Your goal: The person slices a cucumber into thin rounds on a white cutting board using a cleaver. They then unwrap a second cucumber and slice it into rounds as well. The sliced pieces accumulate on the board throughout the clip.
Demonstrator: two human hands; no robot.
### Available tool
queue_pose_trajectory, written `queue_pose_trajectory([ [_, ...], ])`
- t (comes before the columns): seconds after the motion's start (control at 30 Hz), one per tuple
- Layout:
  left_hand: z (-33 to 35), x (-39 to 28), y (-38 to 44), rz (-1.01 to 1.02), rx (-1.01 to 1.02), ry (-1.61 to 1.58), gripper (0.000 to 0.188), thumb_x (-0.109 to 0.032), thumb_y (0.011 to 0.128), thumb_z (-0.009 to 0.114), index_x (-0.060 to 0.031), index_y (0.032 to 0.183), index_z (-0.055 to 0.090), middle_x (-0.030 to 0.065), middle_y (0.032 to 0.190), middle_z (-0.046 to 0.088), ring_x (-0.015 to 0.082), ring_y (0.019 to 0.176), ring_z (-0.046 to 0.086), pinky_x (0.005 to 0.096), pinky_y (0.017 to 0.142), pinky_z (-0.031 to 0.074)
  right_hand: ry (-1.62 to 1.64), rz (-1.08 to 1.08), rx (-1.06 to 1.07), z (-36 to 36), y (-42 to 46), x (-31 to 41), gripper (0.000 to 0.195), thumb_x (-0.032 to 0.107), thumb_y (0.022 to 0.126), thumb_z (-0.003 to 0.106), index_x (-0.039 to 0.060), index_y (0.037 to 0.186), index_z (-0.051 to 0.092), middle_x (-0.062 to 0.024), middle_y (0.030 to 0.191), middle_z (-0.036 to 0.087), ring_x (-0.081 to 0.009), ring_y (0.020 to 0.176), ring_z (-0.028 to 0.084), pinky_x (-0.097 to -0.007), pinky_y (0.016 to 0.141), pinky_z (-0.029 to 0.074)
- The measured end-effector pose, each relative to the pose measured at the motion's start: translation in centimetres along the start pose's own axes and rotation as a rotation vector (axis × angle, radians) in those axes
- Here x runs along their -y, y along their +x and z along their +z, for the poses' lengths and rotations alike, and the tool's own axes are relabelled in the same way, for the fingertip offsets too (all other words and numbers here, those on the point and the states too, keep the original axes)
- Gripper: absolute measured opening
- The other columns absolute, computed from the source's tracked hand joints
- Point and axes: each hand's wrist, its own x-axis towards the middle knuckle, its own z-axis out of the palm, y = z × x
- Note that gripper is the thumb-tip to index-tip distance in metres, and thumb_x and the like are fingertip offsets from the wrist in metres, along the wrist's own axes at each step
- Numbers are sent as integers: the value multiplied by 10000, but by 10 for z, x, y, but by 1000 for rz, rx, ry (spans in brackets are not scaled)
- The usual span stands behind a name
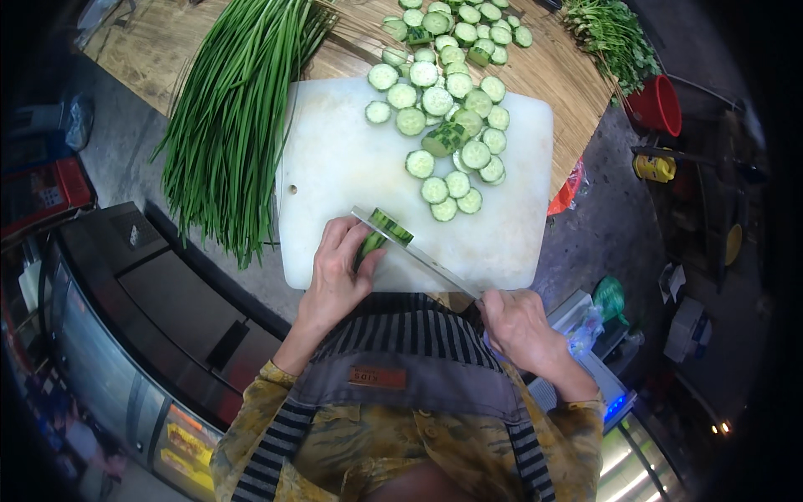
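Observation:
On the white plastic cutting board (339,157), my left hand (342,267) holds a piece of cucumber (371,243) near the front edge. My right hand (517,323) grips a kitchen knife (433,263) at the lower right; its handle is mostly hidden in the fist. The blade runs up and left to my left fingertips, between the held piece and another cucumber part (392,227) on its far side. Many round cucumber slices (436,101) lie beyond, on the board and the wood behind it. A short unsliced cucumber chunk (444,139) rests among them.
A large bunch of long green garlic chives (232,125) overlaps the board's left edge on the wooden table (552,75). Leafy herbs (618,44) lie at the far right corner, near a red plastic basin (655,106). A red plastic bag (566,188) hangs beside the table's right edge.

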Motion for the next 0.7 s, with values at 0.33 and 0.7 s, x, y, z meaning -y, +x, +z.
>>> queue_pose_trajectory([
  [0.33,-1,-3,-1,-38,-28,-33,354,48,738,738,8,1061,599,183,1016,562,360,916,597,379,775,512,94,21,19,20,30,-20,187,84,899,575,-4,838,421,-198,611,534,-428,572,536,-484,541,414],
  [0.7,7,7,8,26,-81,-22,311,1,738,758,12,1011,610,154,952,581,332,860,599,385,713,509,-58,-62,-112,-3,11,-4,176,-33,723,585,-4,806,433,-170,621,527,-386,537,564,-459,507,443],
])
